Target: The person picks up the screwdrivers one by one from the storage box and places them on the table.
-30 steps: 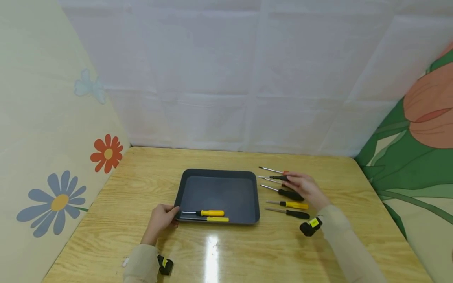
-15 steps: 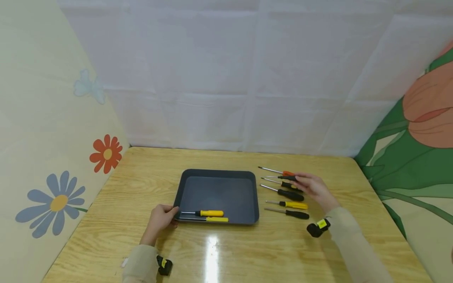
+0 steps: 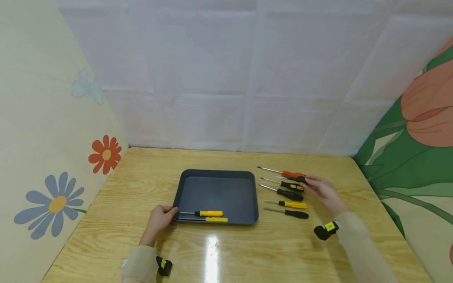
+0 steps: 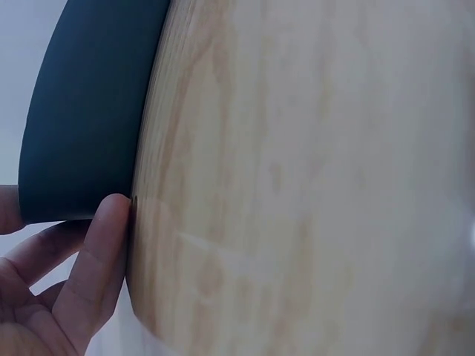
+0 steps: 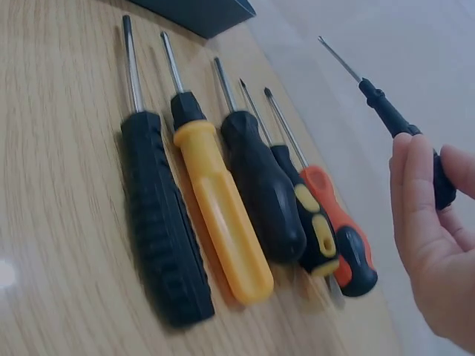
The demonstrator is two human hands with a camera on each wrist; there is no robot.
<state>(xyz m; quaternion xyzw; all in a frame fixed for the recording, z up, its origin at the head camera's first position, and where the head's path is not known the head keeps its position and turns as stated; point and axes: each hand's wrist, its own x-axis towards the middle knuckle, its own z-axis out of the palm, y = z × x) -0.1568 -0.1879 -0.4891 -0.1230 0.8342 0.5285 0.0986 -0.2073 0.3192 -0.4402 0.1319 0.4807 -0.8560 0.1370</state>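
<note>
My left hand (image 3: 161,220) grips the near left corner of a dark grey tray (image 3: 217,192); in the left wrist view its fingers (image 4: 104,245) touch the outer wall. Two yellow-handled screwdrivers (image 3: 210,213) lie along the tray's near side. Over the far end of a row of tools, my right hand (image 3: 325,192) pinches a slim black screwdriver (image 5: 386,107) by its handle, shaft pointing left. Below it on the table lie an orange-and-black screwdriver (image 5: 338,215), a black-and-yellow one (image 5: 308,211), a thick black one (image 5: 260,178), a yellow one (image 5: 219,215) and a ribbed black one (image 5: 159,222).
The wooden table (image 3: 226,251) meets a white cloth (image 3: 198,78) at the back. Flower-printed hangings stand on both sides. A small white scrap (image 3: 124,263) lies by the left sleeve.
My right hand has drawn the slim black screwdriver to the right, uncovering the orange handle and the black-and-yellow handle. My left hand stays at the tray corner.
</note>
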